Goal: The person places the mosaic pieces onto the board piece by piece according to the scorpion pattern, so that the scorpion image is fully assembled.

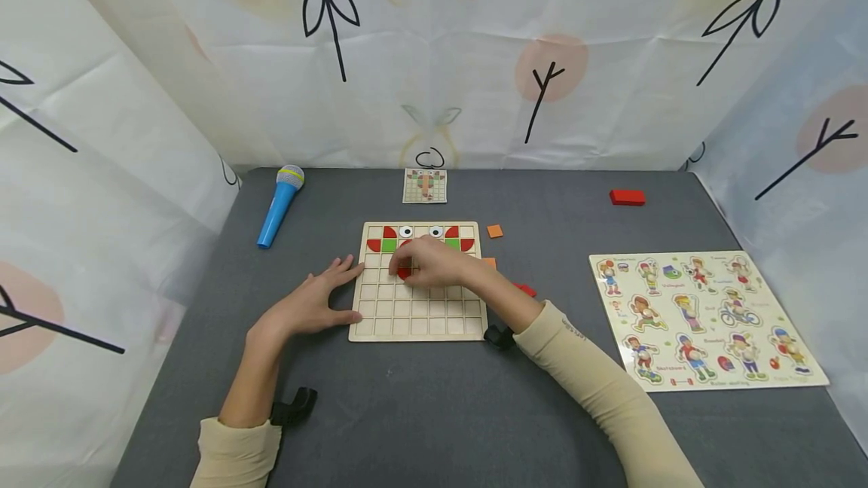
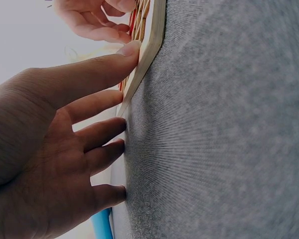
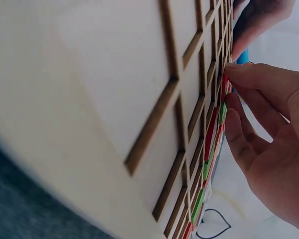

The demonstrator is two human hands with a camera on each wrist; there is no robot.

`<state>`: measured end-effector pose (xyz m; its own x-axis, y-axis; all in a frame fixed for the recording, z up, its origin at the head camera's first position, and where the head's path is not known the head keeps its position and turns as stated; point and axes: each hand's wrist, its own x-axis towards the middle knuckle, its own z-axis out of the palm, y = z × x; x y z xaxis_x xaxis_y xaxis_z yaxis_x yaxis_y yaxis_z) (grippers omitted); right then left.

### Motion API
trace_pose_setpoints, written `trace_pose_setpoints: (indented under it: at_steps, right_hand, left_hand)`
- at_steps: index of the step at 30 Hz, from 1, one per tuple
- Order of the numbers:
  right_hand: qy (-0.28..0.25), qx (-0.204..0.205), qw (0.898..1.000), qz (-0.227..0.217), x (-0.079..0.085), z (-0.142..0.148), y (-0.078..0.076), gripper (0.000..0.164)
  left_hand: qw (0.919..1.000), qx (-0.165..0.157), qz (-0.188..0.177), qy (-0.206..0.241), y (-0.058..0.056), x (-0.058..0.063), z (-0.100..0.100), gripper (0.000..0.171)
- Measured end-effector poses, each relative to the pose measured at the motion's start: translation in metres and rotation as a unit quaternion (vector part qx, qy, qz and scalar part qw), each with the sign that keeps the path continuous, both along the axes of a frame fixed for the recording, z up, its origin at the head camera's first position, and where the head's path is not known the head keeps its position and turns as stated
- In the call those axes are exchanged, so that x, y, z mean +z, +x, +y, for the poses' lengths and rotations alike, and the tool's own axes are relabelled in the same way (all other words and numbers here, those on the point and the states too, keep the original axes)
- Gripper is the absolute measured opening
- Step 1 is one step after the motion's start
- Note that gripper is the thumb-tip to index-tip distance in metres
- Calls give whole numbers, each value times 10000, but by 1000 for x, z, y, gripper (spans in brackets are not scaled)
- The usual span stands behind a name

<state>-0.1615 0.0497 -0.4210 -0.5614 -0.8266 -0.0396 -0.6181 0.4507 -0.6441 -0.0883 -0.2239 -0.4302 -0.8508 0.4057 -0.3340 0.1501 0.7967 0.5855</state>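
A wooden grid board [image 1: 420, 328] lies on the table, its upper rows filled with red and green tiles and two round eye tiles. Along its left edge, my left hand [image 1: 313, 296] is spread, thumb and index fingertip touching the rim; the left wrist view shows that thumb [image 2: 94, 74] on the rim. My right hand [image 1: 437, 262] bends over the middle of the board, thumb and fingers curled round a rounded red tile [image 1: 404, 273] at the grid surface. In the right wrist view its thumb [image 3: 259, 77] meets the red pieces; the fingers partly hide the grip.
Orange tiles [image 1: 495, 231] and red pieces [image 1: 525, 290] lie right of the board, some behind the right forearm. A small pattern card [image 1: 425, 187] is behind it. A blue toy microphone [image 1: 276, 213], a red block [image 1: 627, 197] and a picture puzzle board [image 1: 705, 322] lie farther out.
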Motion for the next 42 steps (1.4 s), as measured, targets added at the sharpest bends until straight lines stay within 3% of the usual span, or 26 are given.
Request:
trace_pose_setpoints:
  at_steps: [13, 24, 34, 42]
  right_hand:
    - [-170, -131, 9996, -179, 3, 17, 1, 21]
    - [-377, -1018, 9934, -381, 10, 78, -8, 23]
    - [-162, -2008, 9794, -116, 2, 132, -24, 33]
    - [70, -2146, 9766, -120, -4, 150, -38, 35]
  left_hand:
    - [10000, 16, -5, -78, -1, 1, 1, 94]
    - [9999, 30, -40, -129, 0, 2, 2, 95]
    - [9999, 23, -59, -105, 1, 0, 1, 94]
    - [9999, 35, -49, -123, 1, 2, 2, 94]
